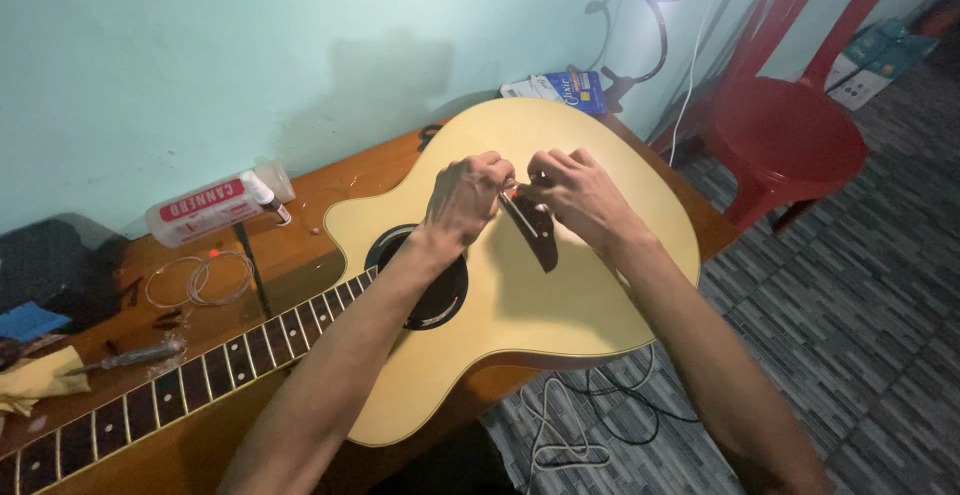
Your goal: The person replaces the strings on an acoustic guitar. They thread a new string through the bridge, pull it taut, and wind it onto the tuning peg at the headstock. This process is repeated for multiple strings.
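A pale yellow acoustic guitar (pixel 560 305) lies flat on a wooden table (pixel 330 180), its dark fretboard (pixel 190 375) running to the lower left. Both hands meet over the dark bridge (pixel 535 230) on the guitar top. My left hand (pixel 465 195) has its fingers curled at the bridge's upper end. My right hand (pixel 575 190) pinches close beside it, fingertips nearly touching the left ones. Something small and thin seems pinched between them, too small to name. The round sound hole (pixel 440 295) is partly covered by my left forearm.
A clear plastic bottle with a red label (pixel 215 205) lies near the wall. Coiled strings (pixel 200 280) rest beside it. A screwdriver (pixel 125 357) and yellow cloth (pixel 35 380) lie at left. A blue box (pixel 560 87), a red plastic chair (pixel 790 135) and floor cables (pixel 580 425) surround the table.
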